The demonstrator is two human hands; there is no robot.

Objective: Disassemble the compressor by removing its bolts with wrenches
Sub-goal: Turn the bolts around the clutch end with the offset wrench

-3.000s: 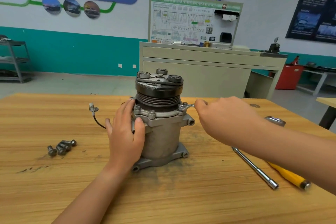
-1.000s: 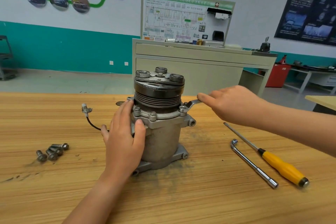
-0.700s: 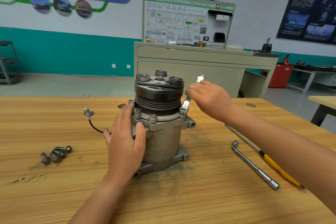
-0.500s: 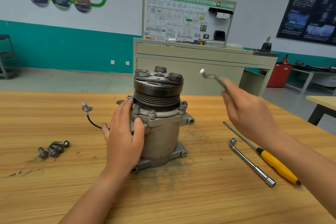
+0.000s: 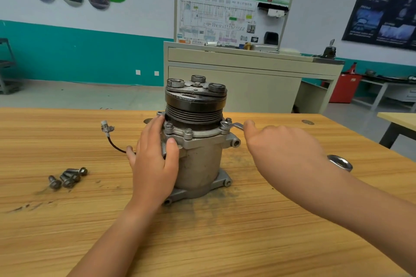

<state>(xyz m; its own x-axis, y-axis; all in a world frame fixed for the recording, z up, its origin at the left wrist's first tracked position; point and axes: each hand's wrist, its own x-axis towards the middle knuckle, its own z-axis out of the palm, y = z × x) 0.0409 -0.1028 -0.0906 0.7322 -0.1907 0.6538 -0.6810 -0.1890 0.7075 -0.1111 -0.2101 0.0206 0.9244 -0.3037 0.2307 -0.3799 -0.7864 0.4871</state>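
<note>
Several loose grey steel bolts lie heaped at the left, well apart from the grey cast-metal compressor, which stands upright at the middle of the pale wooden table. Left hand wraps the body, thumb in front, clasping it. Flat silver wrench sits on a right-side flange bolt. Right hand covers its handle, apparently clenched round it; fingers hidden.

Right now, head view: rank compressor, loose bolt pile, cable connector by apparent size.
1. compressor
2. loose bolt pile
3. cable connector; it lies farther back, yet clearly looks smallest.
</note>
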